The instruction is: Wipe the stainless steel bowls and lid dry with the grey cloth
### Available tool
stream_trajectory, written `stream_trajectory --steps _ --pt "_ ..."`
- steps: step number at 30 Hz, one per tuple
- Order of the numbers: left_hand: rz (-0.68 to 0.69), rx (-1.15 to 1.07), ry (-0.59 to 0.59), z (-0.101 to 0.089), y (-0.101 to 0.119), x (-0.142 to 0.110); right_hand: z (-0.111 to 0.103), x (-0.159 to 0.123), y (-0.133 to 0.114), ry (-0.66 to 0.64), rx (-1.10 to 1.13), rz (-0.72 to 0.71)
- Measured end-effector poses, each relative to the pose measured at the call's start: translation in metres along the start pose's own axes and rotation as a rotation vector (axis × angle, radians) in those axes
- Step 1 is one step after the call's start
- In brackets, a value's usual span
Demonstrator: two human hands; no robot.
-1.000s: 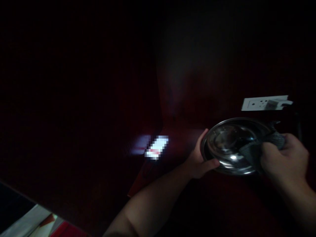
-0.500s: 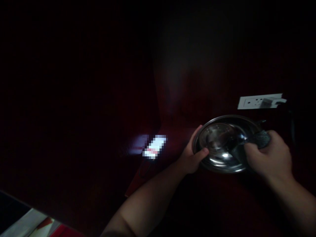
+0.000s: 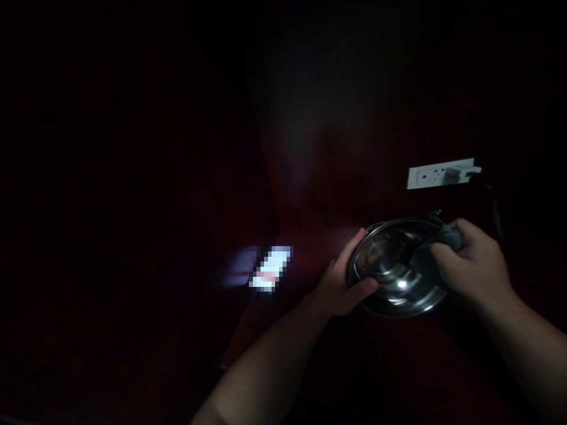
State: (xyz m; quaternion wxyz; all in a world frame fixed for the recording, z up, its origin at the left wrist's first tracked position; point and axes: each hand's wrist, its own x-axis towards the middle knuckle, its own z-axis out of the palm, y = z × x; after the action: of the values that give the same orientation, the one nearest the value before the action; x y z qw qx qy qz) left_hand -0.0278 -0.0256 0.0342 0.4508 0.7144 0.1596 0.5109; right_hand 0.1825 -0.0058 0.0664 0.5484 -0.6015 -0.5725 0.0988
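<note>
A shiny steel bowl [image 3: 385, 257] is tilted with its inside facing me. My left hand [image 3: 348, 280] grips its left rim, thumb on the inner side and fingers round the outside. In my right hand [image 3: 476, 257] is a bunched dark cloth [image 3: 449, 236], pressed against the right part of the bowl's inside. Part of the cloth sticks up above the fingers near the rim. The dim light hides the cloth's lower part and the bowl's underside.
A lit phone [image 3: 271, 268], its screen blurred out, stands left of the bowl. On the dark red wall behind is a white socket plate [image 3: 432, 176] with a plug [image 3: 460, 172] in it. A dark cable [image 3: 496, 215] hangs to its right. Most surroundings are too dark to make out.
My right hand and the cloth have shifted left and slightly up relative to the bowl. The left hand keeps its hold on the rim. The view has turned a little.
</note>
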Motion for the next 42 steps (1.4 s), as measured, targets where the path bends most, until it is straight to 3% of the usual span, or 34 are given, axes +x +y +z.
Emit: stream_trajectory --steps 8,18,26,42 --pt "0.206 0.096 0.071 0.004 -0.008 0.001 0.008 -0.004 -0.007 0.023 0.219 0.174" --pt "-0.008 0.003 0.22 -0.005 -0.012 0.001 0.02 -0.001 0.014 -0.064 0.184 0.07" --pt "-0.018 -0.036 0.202 -0.006 -0.015 0.0 0.017 -0.003 0.009 0.041 0.068 -0.011" --pt "0.061 0.087 0.342 -0.006 -0.013 0.0 0.015 -0.003 0.004 0.003 0.196 -0.045"
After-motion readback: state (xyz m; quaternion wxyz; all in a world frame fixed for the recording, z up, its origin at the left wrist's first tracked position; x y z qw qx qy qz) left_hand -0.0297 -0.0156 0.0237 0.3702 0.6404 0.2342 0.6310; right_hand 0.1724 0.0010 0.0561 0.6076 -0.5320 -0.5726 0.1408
